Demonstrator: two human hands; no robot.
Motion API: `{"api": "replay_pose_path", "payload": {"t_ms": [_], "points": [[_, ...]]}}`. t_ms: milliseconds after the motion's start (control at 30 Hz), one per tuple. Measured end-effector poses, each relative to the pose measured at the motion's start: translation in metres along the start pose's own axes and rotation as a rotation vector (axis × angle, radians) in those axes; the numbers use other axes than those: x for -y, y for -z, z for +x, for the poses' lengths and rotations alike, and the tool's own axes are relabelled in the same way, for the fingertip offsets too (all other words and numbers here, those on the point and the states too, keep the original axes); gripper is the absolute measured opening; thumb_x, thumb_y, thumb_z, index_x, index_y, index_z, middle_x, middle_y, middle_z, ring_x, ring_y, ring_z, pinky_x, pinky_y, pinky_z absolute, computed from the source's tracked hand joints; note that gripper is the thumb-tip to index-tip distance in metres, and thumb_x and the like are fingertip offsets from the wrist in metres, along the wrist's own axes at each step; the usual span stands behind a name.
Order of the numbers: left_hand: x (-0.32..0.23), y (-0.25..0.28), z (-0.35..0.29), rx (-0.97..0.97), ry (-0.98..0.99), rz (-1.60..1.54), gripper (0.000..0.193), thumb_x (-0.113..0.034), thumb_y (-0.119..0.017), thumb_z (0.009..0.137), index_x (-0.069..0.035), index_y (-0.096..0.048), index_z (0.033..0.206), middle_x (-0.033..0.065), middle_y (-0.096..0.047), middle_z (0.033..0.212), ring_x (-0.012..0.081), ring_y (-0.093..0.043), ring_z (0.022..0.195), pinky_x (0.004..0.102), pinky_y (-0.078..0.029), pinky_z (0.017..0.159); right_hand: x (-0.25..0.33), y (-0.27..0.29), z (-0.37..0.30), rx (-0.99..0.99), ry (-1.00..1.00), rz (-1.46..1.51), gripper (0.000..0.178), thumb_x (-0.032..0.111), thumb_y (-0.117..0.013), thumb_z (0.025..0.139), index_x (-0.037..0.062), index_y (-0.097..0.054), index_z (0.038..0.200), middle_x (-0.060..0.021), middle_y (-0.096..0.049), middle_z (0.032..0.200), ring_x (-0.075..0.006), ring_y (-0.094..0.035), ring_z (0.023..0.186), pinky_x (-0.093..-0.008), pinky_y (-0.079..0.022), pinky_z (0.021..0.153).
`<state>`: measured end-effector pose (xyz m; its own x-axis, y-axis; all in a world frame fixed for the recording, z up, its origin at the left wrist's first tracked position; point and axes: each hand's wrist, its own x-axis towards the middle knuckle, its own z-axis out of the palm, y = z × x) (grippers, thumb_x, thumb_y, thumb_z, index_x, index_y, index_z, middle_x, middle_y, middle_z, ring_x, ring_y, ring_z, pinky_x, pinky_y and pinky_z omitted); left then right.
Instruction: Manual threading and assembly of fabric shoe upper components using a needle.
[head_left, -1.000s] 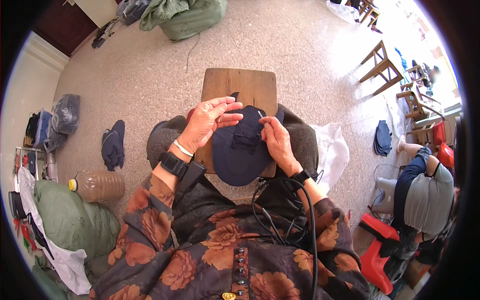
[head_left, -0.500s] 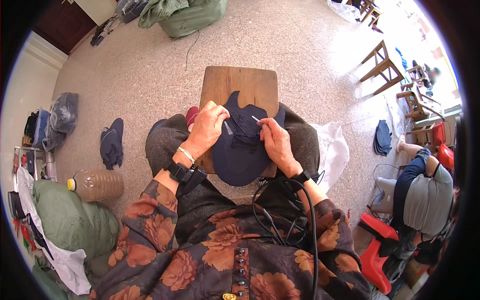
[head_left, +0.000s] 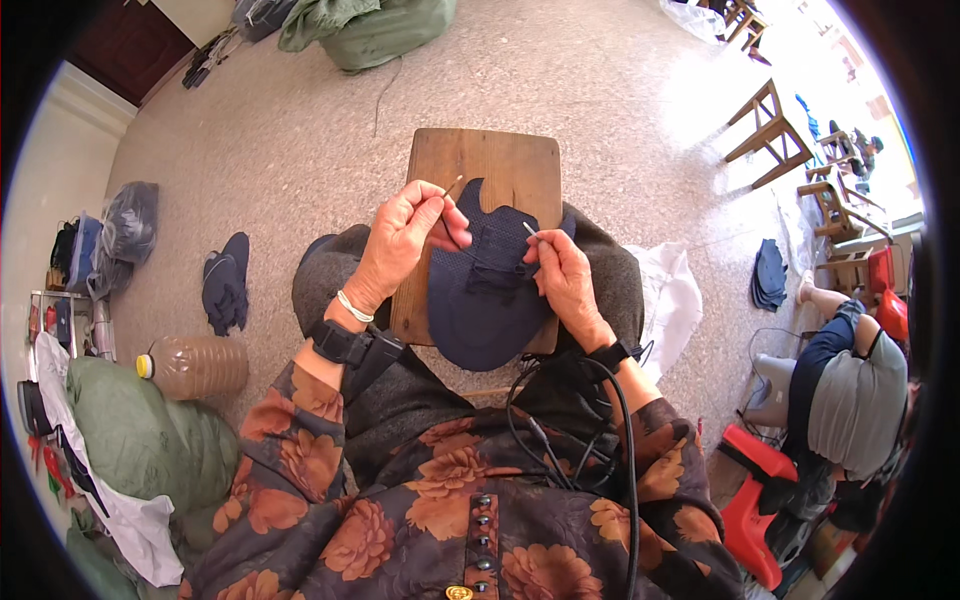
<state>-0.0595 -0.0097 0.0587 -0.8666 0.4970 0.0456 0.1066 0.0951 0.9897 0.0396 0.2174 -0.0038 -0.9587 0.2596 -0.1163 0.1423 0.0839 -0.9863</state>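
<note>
A navy shoe upper (head_left: pixel 482 325) of mesh fabric lies flat on a wooden stool top (head_left: pixel 515 155) between my knees, with dark lacing across its middle. Above its left side my left hand (head_left: pixel 405 238) pinches a thin dark cord (head_left: pixel 448 232); a small light tip (head_left: pixel 459 180) sticks out above the fingers. Over the right edge of the upper, my right hand (head_left: pixel 566 278) is closed on a slim pale rod (head_left: pixel 530 229). Only the rod's end shows; the fingers cover the rest.
More navy pieces lie on the floor at left (head_left: pixel 225 283) and right (head_left: pixel 768 275). A large brown-tinted bottle (head_left: pixel 195 367) and a green sack (head_left: pixel 145 430) sit at my left. White cloth (head_left: pixel 665 300) lies by my right knee. A black cable (head_left: pixel 628 450) loops over my lap. Another person (head_left: pixel 850 400) sits at far right.
My left hand has moved up and a little left, away from the upper, and the cord with its light tip now shows. My right hand has shifted slightly right, still gripping the rod.
</note>
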Motion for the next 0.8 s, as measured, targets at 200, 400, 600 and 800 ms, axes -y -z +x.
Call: {"api": "replay_pose_path", "payload": {"t_ms": [200,400,600,800], "points": [[0.035,-0.017,-0.007,0.070,-0.153,0.713,0.012,-0.010,-0.063,0.092,0.000,-0.067,0.087,0.0165,-0.065,0.087,0.0319,-0.067,0.079,0.0401,-0.053,0.072,-0.010,-0.007,0.004,-0.004,0.241,-0.200,0.014,0.012,-0.057,0.101,0.0006,-0.065,0.103,-0.0074,-0.065,0.072,-0.0159,-0.064,0.063,-0.0303,-0.051,0.060],[0.044,-0.019,-0.014,0.032,-0.207,0.929,0.011,-0.008,-0.063,0.091,-0.001,-0.071,0.096,0.0143,-0.064,0.088,0.0349,-0.066,0.085,0.0425,-0.053,0.076,0.000,-0.009,0.001,0.005,0.239,-0.331,0.012,0.012,-0.062,0.098,0.0025,-0.066,0.104,-0.0124,-0.066,0.073,-0.0234,-0.067,0.067,-0.0336,-0.053,0.062],[0.049,-0.013,-0.016,0.048,-0.217,0.946,0.013,-0.007,-0.062,0.091,-0.002,-0.071,0.099,0.0137,-0.063,0.089,0.0345,-0.066,0.084,0.0421,-0.053,0.075,0.004,-0.014,0.002,0.054,0.463,-0.460,0.009,0.009,-0.061,0.096,0.0012,-0.065,0.098,-0.0156,-0.068,0.091,-0.0344,-0.068,0.086,-0.0409,-0.054,0.075],[0.051,-0.011,-0.010,0.159,-0.276,1.093,0.005,-0.004,-0.062,0.089,0.000,-0.064,0.087,0.0157,-0.062,0.088,0.0352,-0.066,0.080,0.0429,-0.054,0.072,0.001,-0.015,0.004,0.120,0.409,-0.405,0.011,0.010,-0.060,0.095,0.0006,-0.065,0.096,-0.0157,-0.068,0.095,-0.0361,-0.067,0.092,-0.0430,-0.053,0.082]]}}
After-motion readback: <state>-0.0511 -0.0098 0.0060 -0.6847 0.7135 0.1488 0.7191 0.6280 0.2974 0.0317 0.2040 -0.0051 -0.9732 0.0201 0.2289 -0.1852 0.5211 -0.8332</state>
